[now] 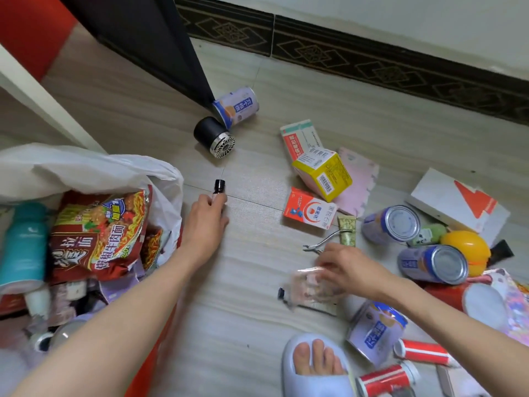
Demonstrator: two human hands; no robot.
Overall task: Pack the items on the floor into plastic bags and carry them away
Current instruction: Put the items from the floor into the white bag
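Observation:
A white plastic bag (120, 167) lies open at the left, holding a red noodle packet (100, 233), a teal bottle (23, 245) and other things. My left hand (206, 222) grips a small black-capped bottle (219, 187) on the floor just right of the bag. My right hand (349, 267) pinches a clear crinkled packet (312, 285) low over the floor. Metal nippers (323, 242) lie right beside its fingers. Medicine boxes (320, 173) and several cans (392, 224) are scattered to the right.
A black door's (137, 30) corner touches a lying can (237, 107), with a black round speaker-like object (214, 137) beside it. A white box (458, 202), a yellow ball (466, 250) and red tubes (420, 352) crowd the right. My slippered foot (315, 365) stands at the bottom.

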